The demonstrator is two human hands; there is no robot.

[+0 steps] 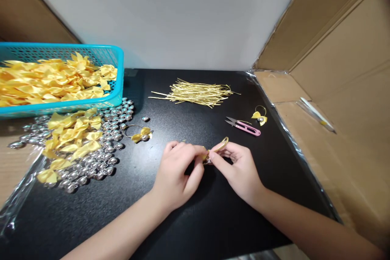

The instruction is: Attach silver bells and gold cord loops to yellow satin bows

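Observation:
My left hand [179, 172] and my right hand [240, 170] meet over the middle of the black table, both closed. Between their fingertips is a small yellow ribbon bow [204, 156] with a silver bell-like bead, mostly covered by the fingers. A gold tie loop [224, 142] sticks up from it beside my right fingers. Left of my hands lies a bow with a bead and a wire ring [141, 135]. A similar ringed bow [260, 118] rests beyond my right hand, near pink thread snips [248, 129] with open blades.
A blue basket [120, 77] of yellow bows stands at the left. In front of it, loose bows [73, 132] lie among many silver beads [100, 164]. Gold ties [198, 92] are piled at the back. White tweezers [315, 114] lie on cardboard at the right.

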